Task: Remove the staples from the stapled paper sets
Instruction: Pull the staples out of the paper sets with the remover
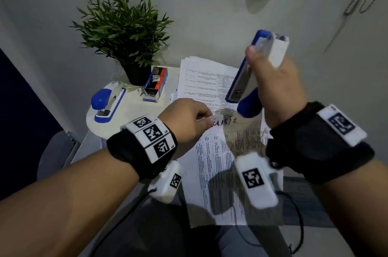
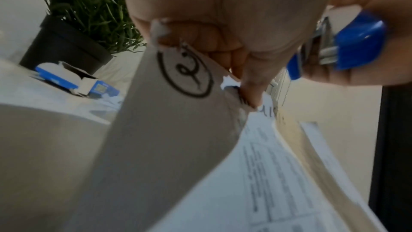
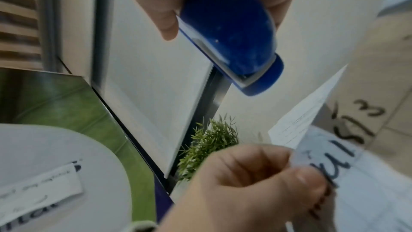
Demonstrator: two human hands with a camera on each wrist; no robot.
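Note:
A stapled paper set with printed tables lies in front of me, hanging over the table edge. My left hand pinches its top left corner, where the sheet is torn and marked with a circled scribble. My right hand grips a blue and white stapler, held up in the air above the top of the set and not touching the paper. In the right wrist view the stapler points down towards the left hand and the pinched paper. No staple is clearly visible.
A second blue stapler lies on the small white table at the left. A staples box and a potted plant stand behind it. A loose paper stack lies at the back, next to the wall.

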